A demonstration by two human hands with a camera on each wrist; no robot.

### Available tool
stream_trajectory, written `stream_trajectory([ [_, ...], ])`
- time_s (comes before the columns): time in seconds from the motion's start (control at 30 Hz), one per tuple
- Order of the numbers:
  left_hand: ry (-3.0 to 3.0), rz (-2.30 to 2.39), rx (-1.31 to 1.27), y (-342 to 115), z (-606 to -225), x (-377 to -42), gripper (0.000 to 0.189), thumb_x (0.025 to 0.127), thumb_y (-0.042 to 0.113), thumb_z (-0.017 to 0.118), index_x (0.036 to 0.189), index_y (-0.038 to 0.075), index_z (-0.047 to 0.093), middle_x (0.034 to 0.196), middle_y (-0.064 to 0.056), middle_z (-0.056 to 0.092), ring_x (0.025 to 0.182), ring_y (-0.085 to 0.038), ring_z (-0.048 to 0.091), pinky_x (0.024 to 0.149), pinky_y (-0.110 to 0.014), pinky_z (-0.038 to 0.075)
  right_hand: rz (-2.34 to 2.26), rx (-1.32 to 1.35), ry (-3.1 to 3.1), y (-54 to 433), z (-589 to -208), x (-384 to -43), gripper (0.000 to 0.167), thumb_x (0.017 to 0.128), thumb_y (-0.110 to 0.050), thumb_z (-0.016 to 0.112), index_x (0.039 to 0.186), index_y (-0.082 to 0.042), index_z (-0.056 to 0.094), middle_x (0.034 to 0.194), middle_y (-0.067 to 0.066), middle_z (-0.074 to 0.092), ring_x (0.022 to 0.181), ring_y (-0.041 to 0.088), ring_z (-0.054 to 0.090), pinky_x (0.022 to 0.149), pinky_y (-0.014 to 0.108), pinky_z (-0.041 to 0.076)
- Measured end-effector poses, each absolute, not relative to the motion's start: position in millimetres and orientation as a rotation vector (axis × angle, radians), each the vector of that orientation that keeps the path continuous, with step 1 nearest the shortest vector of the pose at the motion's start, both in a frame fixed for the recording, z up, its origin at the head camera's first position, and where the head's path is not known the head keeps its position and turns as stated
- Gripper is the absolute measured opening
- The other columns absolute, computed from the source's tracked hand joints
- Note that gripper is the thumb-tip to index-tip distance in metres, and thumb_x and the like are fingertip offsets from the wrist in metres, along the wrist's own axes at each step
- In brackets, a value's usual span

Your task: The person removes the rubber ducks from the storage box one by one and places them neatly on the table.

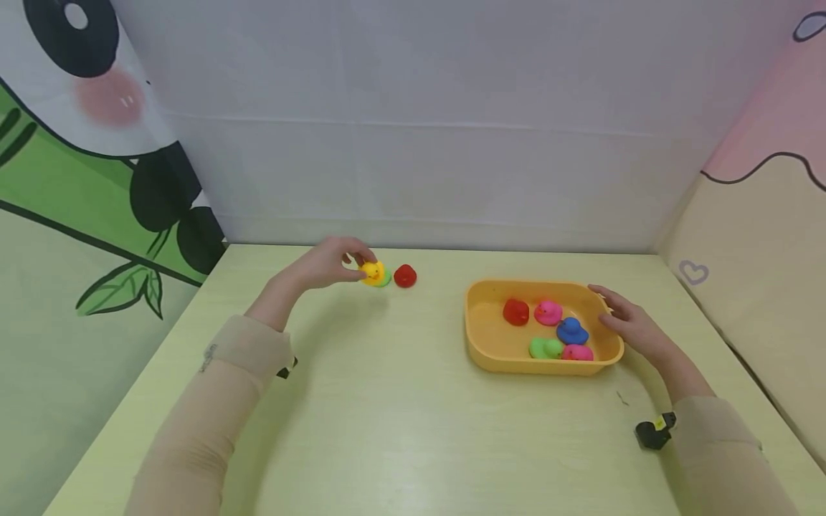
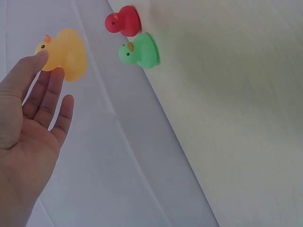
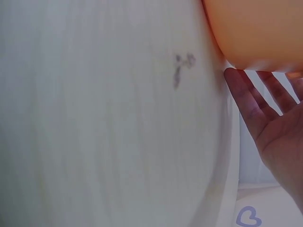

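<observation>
Yellow vinyl shows between the left hand's (image 1: pixel 338 261) thumb and fingertips: a toy duck (image 1: pixel 373 273) pinched at its head, raised at the table's far left, near a green duck (image 2: pixel 144 51) and a red duck (image 2: pixel 128 21). Fingers extended, the right hand (image 1: pixel 629 326) touches the right end of the orange plastic basin (image 1: pixel 516 364). Such a shallow pinch might let the smooth duck slip; a right-hand push could shift the basin. Dark sleeve lettering (image 1: pixel 208 357) is too small to read; no brand shows.
</observation>
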State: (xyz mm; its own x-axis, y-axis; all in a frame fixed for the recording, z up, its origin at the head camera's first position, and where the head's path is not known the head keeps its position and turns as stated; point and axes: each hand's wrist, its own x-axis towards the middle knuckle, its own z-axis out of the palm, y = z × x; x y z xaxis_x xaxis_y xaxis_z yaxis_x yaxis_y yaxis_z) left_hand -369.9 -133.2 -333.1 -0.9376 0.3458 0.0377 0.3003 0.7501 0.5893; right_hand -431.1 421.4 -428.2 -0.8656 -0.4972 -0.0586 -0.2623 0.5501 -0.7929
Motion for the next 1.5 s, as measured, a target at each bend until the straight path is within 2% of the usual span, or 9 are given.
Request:
stream_trajectory([
  [0.27,2.912,0.937,0.45,-144,-347,-377,0.026,0.084,0.005,0.068,0.109,0.005,0.067,0.108,-0.009,0.065,0.1,-0.029,0.058,0.092,-0.047,0.045,-1.221,-0.63,2.509,422,-427,-432,0.058,0.1,-0.028,0.045,0.15,-0.015,0.02,0.154,0.026,0.013,0.13,0.061,0.017,0.093,0.067,0.033],
  [0.5,2.928,0.917,0.367,-149,-364,-383,0.026,0.083,0.005,0.069,0.109,0.005,0.067,0.108,-0.008,0.065,0.097,-0.025,0.058,0.091,-0.044,0.046,-1.232,-0.61,2.495,423,-429,-432,0.058,0.1,-0.029,0.045,0.151,-0.016,0.02,0.154,0.025,0.012,0.131,0.061,0.016,0.095,0.067,0.031],
  [0.8,2.953,0.955,0.336,-159,-383,-389,0.027,0.082,0.002,0.069,0.109,0.003,0.067,0.107,-0.011,0.066,0.095,-0.026,0.058,0.085,-0.041,0.048,-1.236,-0.624,2.5,424,-430,-431,0.057,0.1,-0.027,0.045,0.15,-0.016,0.021,0.154,0.026,0.013,0.13,0.061,0.018,0.095,0.067,0.031],
  [1.27,2.967,0.898,0.225,-172,-405,-395,0.027,0.086,0.005,0.065,0.113,0.001,0.064,0.113,-0.015,0.064,0.101,-0.03,0.056,0.094,-0.045,0.043,-1.22,-0.621,2.516,422,-430,-429,0.057,0.1,-0.027,0.045,0.15,-0.014,0.021,0.153,0.026,0.013,0.131,0.06,0.016,0.096,0.065,0.032],
  [1.5,2.988,0.914,0.203,-174,-408,-395,0.026,0.087,0.005,0.065,0.112,0.001,0.064,0.113,-0.016,0.064,0.1,-0.032,0.055,0.092,-0.045,0.043,-1.23,-0.63,2.507,422,-430,-431,0.056,0.1,-0.025,0.044,0.15,-0.015,0.021,0.154,0.026,0.013,0.131,0.061,0.016,0.096,0.065,0.032],
])
